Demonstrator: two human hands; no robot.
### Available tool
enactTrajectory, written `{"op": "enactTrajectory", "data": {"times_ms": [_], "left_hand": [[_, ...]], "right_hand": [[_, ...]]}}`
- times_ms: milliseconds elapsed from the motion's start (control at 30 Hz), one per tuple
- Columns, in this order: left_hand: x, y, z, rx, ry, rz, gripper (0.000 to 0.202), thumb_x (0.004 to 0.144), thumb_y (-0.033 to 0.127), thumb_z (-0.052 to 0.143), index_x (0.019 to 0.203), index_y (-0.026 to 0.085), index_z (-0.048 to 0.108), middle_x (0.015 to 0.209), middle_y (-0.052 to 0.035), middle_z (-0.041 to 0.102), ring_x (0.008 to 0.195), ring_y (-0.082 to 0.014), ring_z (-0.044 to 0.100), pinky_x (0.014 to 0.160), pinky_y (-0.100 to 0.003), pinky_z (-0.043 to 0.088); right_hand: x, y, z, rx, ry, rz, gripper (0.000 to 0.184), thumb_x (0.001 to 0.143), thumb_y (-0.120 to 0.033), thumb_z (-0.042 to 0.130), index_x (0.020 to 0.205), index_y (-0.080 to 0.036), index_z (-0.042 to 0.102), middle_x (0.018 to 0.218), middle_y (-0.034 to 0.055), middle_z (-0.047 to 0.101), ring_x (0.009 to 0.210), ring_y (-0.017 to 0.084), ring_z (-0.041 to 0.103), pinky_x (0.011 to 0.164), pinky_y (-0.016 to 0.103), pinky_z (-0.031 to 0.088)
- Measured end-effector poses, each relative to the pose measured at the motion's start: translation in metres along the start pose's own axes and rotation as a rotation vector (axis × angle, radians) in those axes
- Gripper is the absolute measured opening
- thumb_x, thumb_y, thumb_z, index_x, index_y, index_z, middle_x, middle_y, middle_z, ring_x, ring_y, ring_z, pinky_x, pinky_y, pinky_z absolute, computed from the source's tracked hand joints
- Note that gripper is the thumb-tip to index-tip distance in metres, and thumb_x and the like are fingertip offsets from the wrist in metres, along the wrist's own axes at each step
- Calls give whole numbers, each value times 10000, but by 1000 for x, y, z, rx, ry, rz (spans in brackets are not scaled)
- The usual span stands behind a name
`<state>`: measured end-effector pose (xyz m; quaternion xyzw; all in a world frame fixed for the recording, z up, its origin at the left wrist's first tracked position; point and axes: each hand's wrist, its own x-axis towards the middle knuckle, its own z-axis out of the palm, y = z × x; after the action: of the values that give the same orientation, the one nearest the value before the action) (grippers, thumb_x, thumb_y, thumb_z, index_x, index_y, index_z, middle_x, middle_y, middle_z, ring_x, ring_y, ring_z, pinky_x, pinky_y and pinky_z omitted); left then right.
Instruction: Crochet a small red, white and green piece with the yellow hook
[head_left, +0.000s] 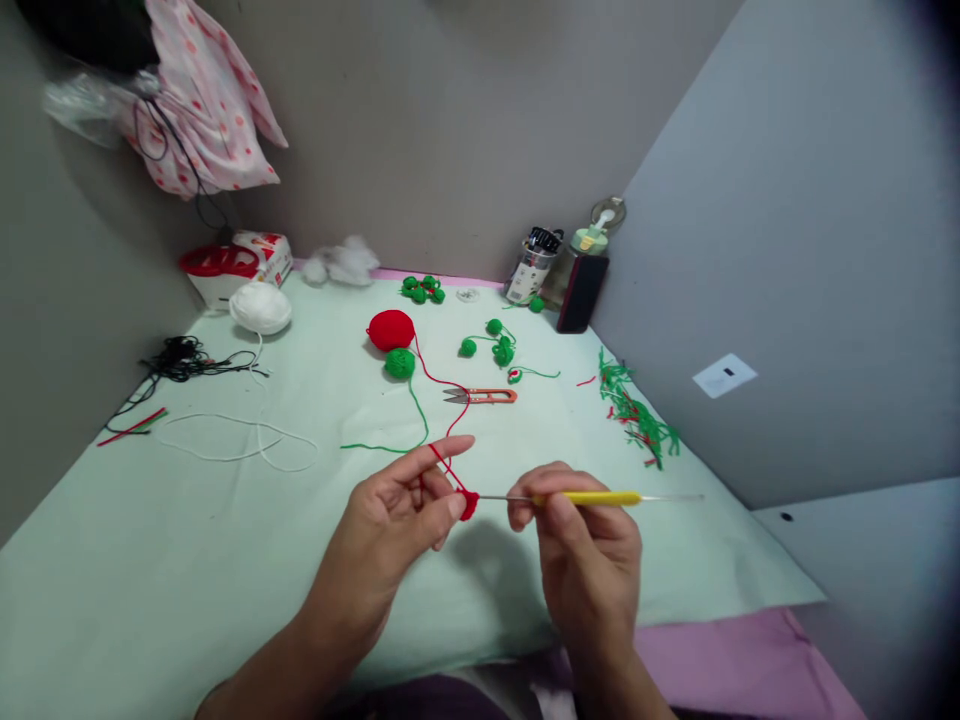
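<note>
My left hand pinches a small piece of red crochet work between thumb and fingers, its index finger stretched out with red yarn running over it. In my right hand is a crochet hook with a yellow handle, held level; its thin metal shaft reaches left to the red piece. The exact place of the hook's tip in the stitches is hidden. From the finger the yarn leads back past the orange thread snips to a red yarn ball.
A green yarn ball touches the red ball. Small green crocheted pieces lie beyond the snips, and green and red yarn scraps at right. White yarn and black cord are at left. A phone leans at the back right.
</note>
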<state>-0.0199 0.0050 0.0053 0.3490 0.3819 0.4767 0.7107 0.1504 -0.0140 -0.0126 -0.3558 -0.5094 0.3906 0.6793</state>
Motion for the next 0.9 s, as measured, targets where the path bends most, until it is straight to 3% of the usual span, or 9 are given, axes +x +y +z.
{"op": "enactTrajectory", "data": {"times_ms": [100, 267, 433, 600, 800, 900], "left_hand": [[-1, -5, 1, 44, -45, 25, 370, 840, 274, 850, 1207, 308, 811, 744, 32, 620, 666, -100, 490, 685, -234, 452], [2, -8, 0, 27, -89, -11, 314, 875, 330, 834, 1187, 349, 814, 840, 13, 683, 788, -114, 576, 737, -220, 471], [5, -3, 0, -24, -132, -23, 433, 813, 321, 894, 1235, 344, 797, 827, 27, 655, 647, -73, 496, 569, -180, 421], [5, 2, 0, -96, -178, -106, 590, 811, 265, 880, 1377, 287, 713, 885, -4, 637, 711, -103, 513, 523, -171, 412], [4, 6, -4, -260, -358, -243, 512, 778, 267, 876, 1277, 210, 779, 815, -12, 606, 604, -72, 397, 483, -161, 369], [4, 5, -2, -272, -343, -230, 452, 777, 269, 872, 1221, 216, 808, 822, -21, 619, 617, -78, 405, 485, -163, 369]], "right_hand": [[2, 3, 3, 39, -50, 48, 140, 1012, -288, 669, 986, -262, 804, 854, 15, 729, 734, 138, 674, 677, 274, 546], [-2, 6, 6, -122, -83, -34, 178, 1015, -219, 660, 1046, -305, 813, 925, 18, 738, 870, 158, 671, 759, 284, 547], [-3, 5, 2, -147, -77, -57, 158, 996, -233, 691, 1040, -306, 823, 910, 29, 733, 879, 170, 664, 745, 288, 544], [4, 2, 2, 84, -68, 95, 129, 989, -324, 705, 976, -278, 824, 889, 29, 731, 703, 131, 673, 656, 271, 553], [14, -6, 1, 278, -7, 316, 160, 938, -351, 765, 855, -220, 808, 742, 10, 682, 586, 83, 613, 569, 198, 504], [14, -6, 1, 356, -35, 390, 152, 938, -355, 763, 857, -232, 800, 718, 0, 668, 554, 74, 570, 530, 184, 473]]}}
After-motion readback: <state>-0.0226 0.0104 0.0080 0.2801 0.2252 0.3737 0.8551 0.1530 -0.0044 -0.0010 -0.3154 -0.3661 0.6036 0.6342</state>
